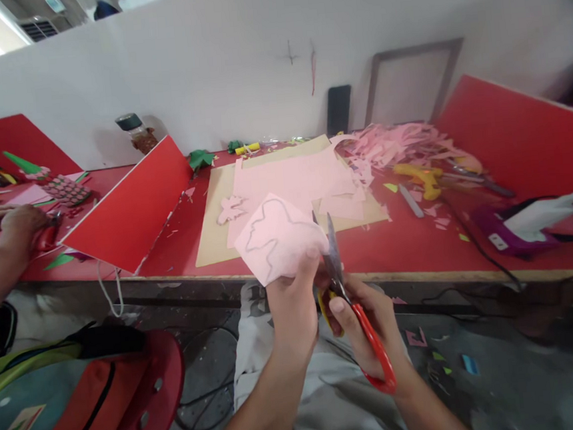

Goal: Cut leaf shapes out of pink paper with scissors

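Note:
My left hand (297,301) pinches a piece of pink paper (273,236) by its lower right side, thumb on top. A wavy outline is drawn on the paper in dark line. In my right hand (371,321) is a pair of scissors (337,264) with red and yellow handles. Their blades point up and stand slightly apart, close beside the right edge of the paper; whether they touch it I cannot tell. Behind lies a larger pink sheet (293,174) on a tan board (212,228), with a small cut-out pink shape (230,210) at its left.
Pink paper strips (401,145) heap up at the back right, near a yellow-handled tool (421,178) and a purple power strip (514,238). Red dividers (135,208) flank the table. A co-worker's hands (21,225) are at the left. A black phone (339,110) leans on the wall.

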Tool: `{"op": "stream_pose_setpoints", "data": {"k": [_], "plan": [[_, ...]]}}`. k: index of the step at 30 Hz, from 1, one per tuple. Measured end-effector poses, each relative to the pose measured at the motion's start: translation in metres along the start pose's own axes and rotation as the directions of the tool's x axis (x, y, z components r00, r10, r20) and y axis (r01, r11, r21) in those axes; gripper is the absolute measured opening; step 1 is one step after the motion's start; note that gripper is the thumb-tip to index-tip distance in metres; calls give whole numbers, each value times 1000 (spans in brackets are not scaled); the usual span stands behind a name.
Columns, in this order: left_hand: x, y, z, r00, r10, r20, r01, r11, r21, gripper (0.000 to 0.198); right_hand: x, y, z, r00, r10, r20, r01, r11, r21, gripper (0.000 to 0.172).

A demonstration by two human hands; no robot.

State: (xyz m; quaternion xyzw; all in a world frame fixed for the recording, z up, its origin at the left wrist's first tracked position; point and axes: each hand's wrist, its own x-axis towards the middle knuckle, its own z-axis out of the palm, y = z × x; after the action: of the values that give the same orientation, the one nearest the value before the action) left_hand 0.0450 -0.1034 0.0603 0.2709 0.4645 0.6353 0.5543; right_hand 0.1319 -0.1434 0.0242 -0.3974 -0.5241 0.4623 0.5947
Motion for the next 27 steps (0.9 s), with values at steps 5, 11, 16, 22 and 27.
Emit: {"op": "stream_pose_setpoints", "data": {"k": [5, 11, 16, 22, 27], "plan": [[-4, 4, 2, 999, -26, -21, 26, 1000, -18, 34, -2, 1, -1, 1000, 12, 7, -12, 1000, 5, 28], [-5, 3, 0, 1000, -15, -21, 14, 1000, -20, 33, -3, -2, -1, 999, 41, 7, -41, 999, -11, 32], [-2, 1, -2, 1000, 14, -8, -15, 999, -39, 28, -4, -3, -3, 998, 67, 21, -66, 996, -60, 39], [-1, 0, -3, 999, 29, 13, -28, 999, -35, 28, -5, -1, -6, 996, 86, 38, -84, 996, -40, 38], [0, 0, -4, 1000, 31, -2, -31, 1000, -1, 35, -8, 2, -9, 996, 83, 40, -81, 996, -45, 38]]}}
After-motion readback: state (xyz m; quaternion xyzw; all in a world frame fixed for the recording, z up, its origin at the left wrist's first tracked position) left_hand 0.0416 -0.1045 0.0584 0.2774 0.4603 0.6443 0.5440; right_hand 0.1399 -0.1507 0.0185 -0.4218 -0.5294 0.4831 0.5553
